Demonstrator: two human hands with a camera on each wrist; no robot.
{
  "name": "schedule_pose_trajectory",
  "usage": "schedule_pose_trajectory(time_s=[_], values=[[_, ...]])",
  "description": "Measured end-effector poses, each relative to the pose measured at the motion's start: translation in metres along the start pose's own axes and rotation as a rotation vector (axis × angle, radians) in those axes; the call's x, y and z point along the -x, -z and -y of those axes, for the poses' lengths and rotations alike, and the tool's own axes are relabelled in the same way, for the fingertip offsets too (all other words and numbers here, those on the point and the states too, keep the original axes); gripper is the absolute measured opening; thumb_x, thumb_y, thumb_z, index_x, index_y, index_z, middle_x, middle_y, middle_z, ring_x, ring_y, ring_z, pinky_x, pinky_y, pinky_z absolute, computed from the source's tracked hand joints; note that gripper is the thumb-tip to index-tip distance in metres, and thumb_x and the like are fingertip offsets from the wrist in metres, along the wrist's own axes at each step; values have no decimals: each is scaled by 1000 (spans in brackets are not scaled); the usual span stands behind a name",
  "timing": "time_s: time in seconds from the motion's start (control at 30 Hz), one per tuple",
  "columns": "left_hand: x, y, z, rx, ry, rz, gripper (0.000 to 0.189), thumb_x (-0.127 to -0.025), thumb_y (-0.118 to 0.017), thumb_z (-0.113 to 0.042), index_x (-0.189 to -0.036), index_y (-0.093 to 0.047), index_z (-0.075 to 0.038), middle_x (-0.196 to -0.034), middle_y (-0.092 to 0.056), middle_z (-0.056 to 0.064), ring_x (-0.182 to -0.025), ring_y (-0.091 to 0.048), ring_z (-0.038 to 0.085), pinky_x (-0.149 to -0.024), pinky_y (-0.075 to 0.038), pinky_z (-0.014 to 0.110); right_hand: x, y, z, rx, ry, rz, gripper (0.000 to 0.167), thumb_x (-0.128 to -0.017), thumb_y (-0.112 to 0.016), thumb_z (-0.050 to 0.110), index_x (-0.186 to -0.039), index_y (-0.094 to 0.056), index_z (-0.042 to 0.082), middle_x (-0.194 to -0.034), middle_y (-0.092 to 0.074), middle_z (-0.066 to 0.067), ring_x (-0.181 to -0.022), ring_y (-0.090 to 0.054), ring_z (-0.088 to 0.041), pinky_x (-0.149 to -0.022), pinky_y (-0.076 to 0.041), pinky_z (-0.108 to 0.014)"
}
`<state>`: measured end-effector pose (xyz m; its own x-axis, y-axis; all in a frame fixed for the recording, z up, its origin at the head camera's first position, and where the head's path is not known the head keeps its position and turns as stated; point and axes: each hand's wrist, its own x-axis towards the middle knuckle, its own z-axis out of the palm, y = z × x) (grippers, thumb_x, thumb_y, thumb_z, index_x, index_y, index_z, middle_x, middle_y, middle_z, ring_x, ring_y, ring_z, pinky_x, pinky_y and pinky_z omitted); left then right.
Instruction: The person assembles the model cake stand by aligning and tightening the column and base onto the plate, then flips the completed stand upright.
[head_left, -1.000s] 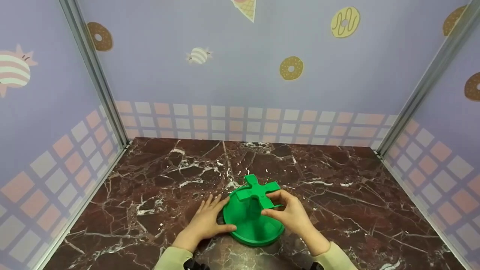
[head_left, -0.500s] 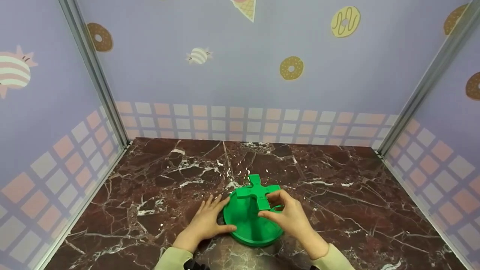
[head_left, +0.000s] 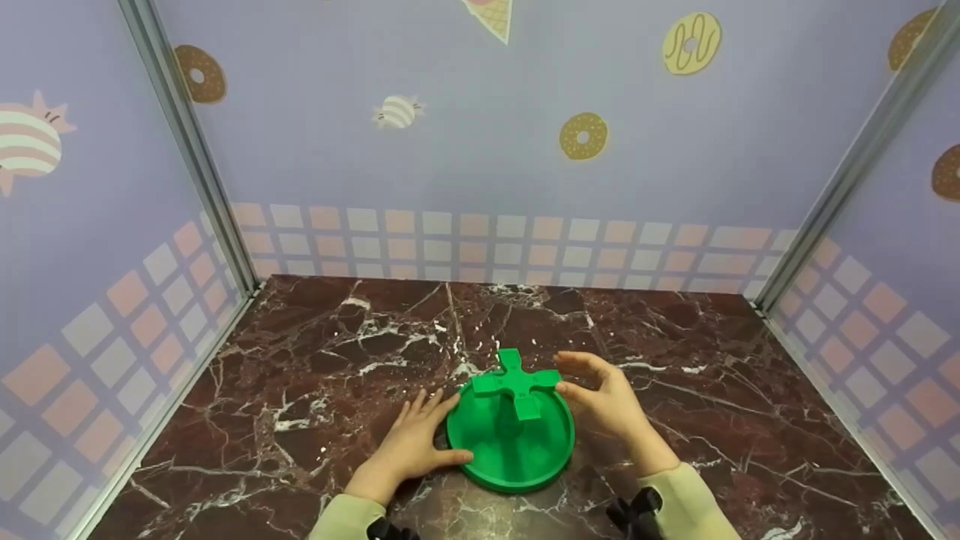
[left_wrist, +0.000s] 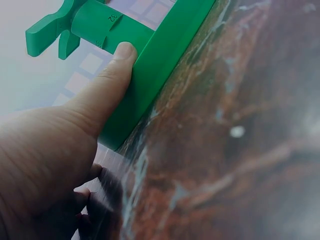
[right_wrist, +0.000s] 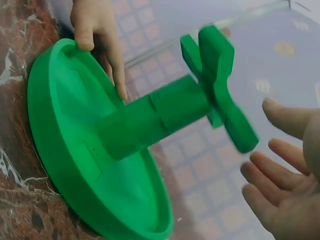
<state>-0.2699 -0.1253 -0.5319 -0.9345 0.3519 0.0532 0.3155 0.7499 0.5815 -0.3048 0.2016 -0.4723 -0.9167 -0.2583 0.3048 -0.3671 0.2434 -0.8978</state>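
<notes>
A green round dish (head_left: 544, 459) with a raised rim sits on the marbled tabletop. From its middle rises a green post (right_wrist: 145, 122), topped by a flat green cross-shaped piece (head_left: 517, 383) with blunt arms. My left hand (head_left: 412, 448) rests against the dish's left side, fingers spread along the outside and thumb (left_wrist: 107, 82) laid on the rim. Just right of the cross, my right hand (head_left: 609, 396) holds nothing, its fingers relaxed and apart. The right wrist view shows a gap between those fingers (right_wrist: 280, 172) and the cross.
Purple printed panels (head_left: 480, 157) enclose the table at the back and both sides, with metal posts (head_left: 199, 165) at the corners. Small white specks (head_left: 480, 345) lie on the marbled tabletop (head_left: 315, 352) beyond the dish.
The cross turned slightly clockwise, as seen from above, between the two earlier frames. My right hand has since let go of it and moved right and away. My left hand has stayed put.
</notes>
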Motion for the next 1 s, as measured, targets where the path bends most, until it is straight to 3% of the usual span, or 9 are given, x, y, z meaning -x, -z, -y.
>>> schedule_pose_trajectory(time_s=[0.13, 0.23, 0.5, 0.7, 0.8, 1.0], values=[[1, -1, 1, -2, 5, 6, 104, -79, -79, -63, -160, -38, -13, -166, -30, 26, -157, -16, 50, -129, -12, 66, -7, 1, -16, -143, 9, 174, 56, -96, -68, 1, -147, -46, -11, -145, -52, -38, -123, -65, -5, -96, -57, -20], [1, -1, 0, -2, 4, 7, 104, -79, -79, -63, -160, -38, -13, -166, -30, 26, -157, -16, 51, -129, -12, 66, -10, 0, -24, -204, 31, 258, 55, -99, -64, 0, -148, -43, -14, -144, -54, -36, -118, -66, -1, -94, -59, -21], [0, 0, 1, -8, 1, 5, 104, -79, -79, -63, -160, -38, -13, -166, -30, 26, -157, -16, 51, -129, -12, 66, -8, 2, -24, -204, 34, 272, 52, -99, -66, 6, -144, -49, -16, -131, -72, -2, -97, -72, -5, -78, -62, -25], [0, 1, 0, -3, 3, 7, 103, -79, -79, -62, -160, -38, -14, -166, -30, 26, -157, -16, 50, -129, -12, 66, -3, 3, -20, -163, 0, 271, 52, -97, -69, 8, -141, -52, -15, -120, -72, 14, -92, -71, -4, -78, -62, -27], [0, 1, -1, -6, 1, 2, 103, -79, -80, -62, -160, -38, -14, -166, -31, 27, -157, -16, 51, -129, -12, 66, 0, 2, -18, -140, 2, 269, 51, -96, -70, 7, -140, -54, -14, -121, -73, 10, -91, -69, -3, -78, -61, -26], [0, 1, 0, -8, -5, -1, 104, -78, -80, -62, -160, -38, -13, -166, -31, 26, -157, -16, 51, -128, -12, 67, 5, -2, -14, -112, 9, 257, 49, -94, -71, 2, -139, -57, -12, -138, -63, -26, -101, -71, -1, -81, -60, -21]])
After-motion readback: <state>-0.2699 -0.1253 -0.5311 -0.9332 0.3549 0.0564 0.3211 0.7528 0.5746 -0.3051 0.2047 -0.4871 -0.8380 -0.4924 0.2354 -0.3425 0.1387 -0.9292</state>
